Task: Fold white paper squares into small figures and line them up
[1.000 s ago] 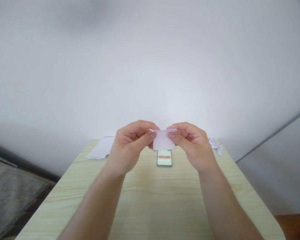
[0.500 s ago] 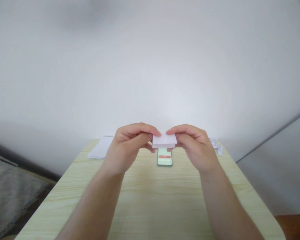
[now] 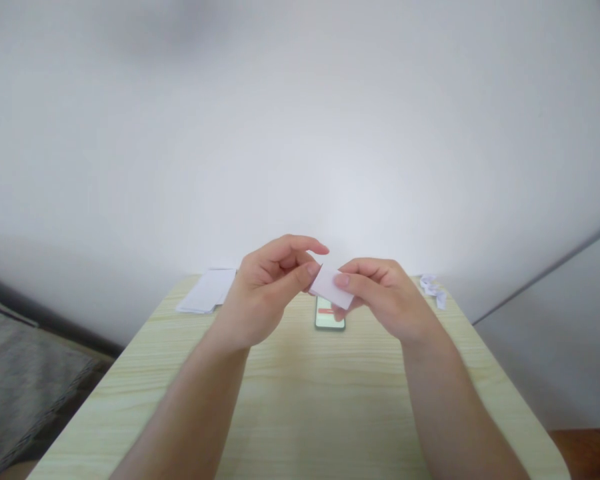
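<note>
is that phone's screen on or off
On: the phone screen glows pale, showing a red bar, though the right hand partly covers it.

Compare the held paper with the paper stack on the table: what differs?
Size: the held paper is small; the paper stack is larger.
Pose: the held paper is angled in the right hand, off the table; the paper stack lies flat on it.
Shared: both look white.
</note>
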Demonstrator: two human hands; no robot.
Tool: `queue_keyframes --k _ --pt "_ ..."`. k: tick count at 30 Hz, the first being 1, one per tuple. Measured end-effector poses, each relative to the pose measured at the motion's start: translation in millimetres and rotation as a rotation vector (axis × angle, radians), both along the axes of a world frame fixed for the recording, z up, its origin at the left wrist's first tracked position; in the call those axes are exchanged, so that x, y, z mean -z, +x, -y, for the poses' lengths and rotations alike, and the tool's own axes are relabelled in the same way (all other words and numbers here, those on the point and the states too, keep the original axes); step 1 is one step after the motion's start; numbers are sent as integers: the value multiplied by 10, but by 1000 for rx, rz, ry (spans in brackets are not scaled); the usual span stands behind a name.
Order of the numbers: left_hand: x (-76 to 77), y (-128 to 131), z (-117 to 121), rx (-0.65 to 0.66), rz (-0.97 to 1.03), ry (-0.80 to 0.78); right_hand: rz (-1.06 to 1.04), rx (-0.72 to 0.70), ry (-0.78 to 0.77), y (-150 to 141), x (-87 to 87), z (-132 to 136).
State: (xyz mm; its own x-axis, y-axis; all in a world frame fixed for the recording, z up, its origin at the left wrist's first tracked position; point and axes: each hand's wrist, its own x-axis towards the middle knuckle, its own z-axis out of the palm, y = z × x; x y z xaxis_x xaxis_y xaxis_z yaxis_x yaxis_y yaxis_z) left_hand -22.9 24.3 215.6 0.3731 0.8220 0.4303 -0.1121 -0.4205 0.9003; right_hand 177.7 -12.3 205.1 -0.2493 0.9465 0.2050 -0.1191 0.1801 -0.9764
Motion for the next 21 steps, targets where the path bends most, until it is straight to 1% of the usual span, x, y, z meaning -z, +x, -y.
queue_keyframes --k 4,6,9,12,17,21 --pt "25 12 -25 -71 30 -13 -61 89 63 3 31 -23" --pt "23 17 -9 -80 17 3 -71 109 72 1 35 -30" --pt "16 37 35 -86 -17 11 -66 124 76 -5 24 -27" --pt "15 62 65 -119 -38 13 -51 141 86 -12 6 -16" --pt "22 78 68 -125 -21 33 -19 145 87 -20 -8 6" --pt "36 87 64 -121 7 36 -40 148 101 -40 -11 10"
